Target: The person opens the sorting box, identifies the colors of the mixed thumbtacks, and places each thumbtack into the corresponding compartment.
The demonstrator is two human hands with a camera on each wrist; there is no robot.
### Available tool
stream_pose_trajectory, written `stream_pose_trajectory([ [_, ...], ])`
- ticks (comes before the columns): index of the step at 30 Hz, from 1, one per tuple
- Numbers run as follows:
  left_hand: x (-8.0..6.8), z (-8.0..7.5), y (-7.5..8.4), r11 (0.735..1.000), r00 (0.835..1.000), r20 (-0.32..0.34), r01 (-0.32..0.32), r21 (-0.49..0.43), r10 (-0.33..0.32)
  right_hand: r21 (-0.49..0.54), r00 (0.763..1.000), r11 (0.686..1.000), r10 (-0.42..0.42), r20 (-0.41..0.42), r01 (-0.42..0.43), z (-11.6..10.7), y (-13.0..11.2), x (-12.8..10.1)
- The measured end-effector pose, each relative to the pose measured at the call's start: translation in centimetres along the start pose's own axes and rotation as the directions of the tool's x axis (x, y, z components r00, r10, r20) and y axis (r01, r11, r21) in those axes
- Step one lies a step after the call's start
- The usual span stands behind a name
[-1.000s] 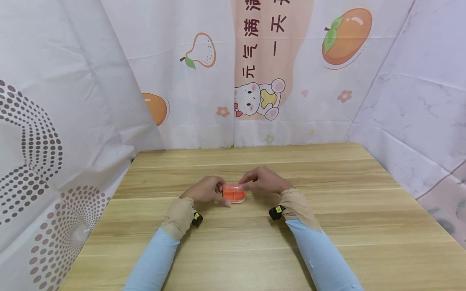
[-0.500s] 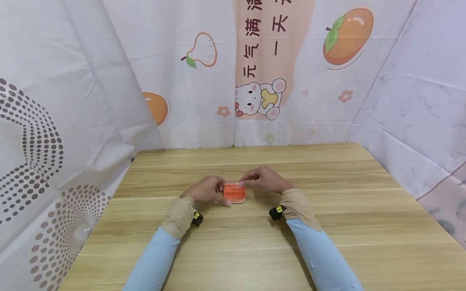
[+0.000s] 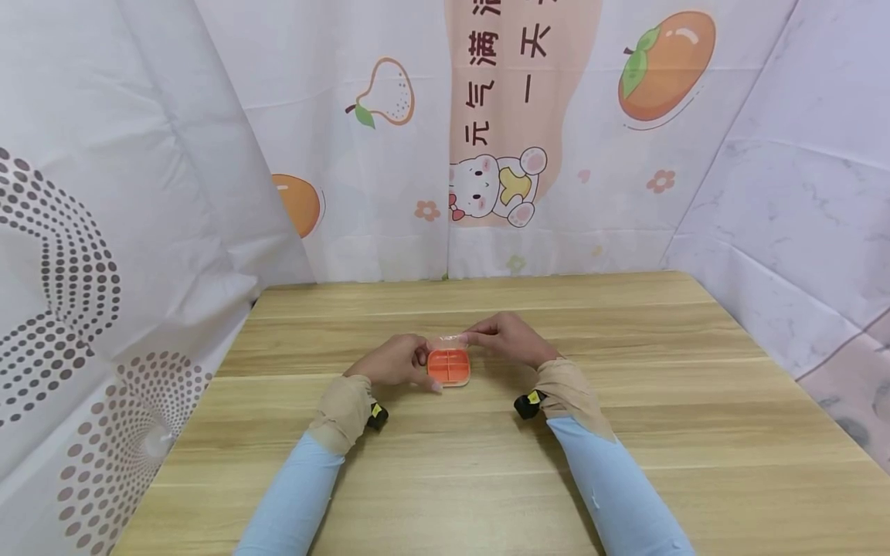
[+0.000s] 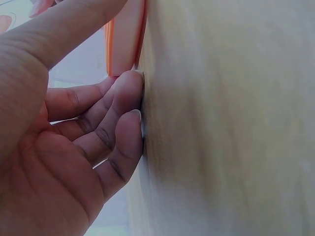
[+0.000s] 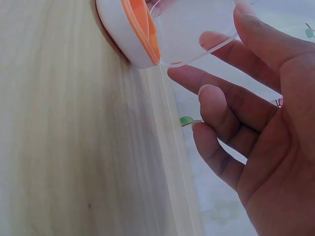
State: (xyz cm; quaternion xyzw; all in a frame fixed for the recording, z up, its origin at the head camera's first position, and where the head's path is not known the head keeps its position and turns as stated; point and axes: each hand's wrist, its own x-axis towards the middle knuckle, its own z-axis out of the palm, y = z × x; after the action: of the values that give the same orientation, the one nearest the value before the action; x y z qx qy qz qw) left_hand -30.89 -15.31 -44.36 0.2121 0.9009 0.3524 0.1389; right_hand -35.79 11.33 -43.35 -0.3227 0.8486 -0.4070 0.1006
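Orange pill box sits on the wooden table between both hands, the left hand gripping its side, the right hand pinching its clear lid, now raised higher than a second ago.

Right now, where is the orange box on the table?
In the head view the orange box sits mid-table, held between the left hand and the right hand, which lifts its clear lid.

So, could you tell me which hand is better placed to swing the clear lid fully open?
Probably the right hand: its fingers already pinch the raised lid, while the left hand steadies the orange box on the table.
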Motion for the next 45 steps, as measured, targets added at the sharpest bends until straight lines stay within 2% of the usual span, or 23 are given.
stream_pose_trajectory([
  [9, 0.0, -0.1, 0.2, 1.0, 1.0, 0.003, 0.008, -0.003, -0.008, 0.008, 1.0, 1.0, 0.016, -0.003, -0.015, -0.1, -0.1, 0.1],
  [25, 0.2, 0.0, 0.1, 1.0, 1.0, 0.008, 0.013, 0.009, -0.013, 0.056, 0.992, 0.992, 0.114, -0.058, -0.111, 0.4, 0.3, 0.2],
  [39, 0.3, 0.1, -0.2, 1.0, 1.0, 0.012, 0.007, 0.013, -0.007, 0.045, 0.987, 0.993, 0.116, -0.11, -0.112, 0.9, 0.5, 0.2],
  [45, 0.2, 0.1, -0.1, 1.0, 1.0, 0.012, 0.014, 0.007, -0.014, 0.033, 0.992, 0.995, 0.1, -0.078, -0.097, 0.6, 0.5, 0.2],
])
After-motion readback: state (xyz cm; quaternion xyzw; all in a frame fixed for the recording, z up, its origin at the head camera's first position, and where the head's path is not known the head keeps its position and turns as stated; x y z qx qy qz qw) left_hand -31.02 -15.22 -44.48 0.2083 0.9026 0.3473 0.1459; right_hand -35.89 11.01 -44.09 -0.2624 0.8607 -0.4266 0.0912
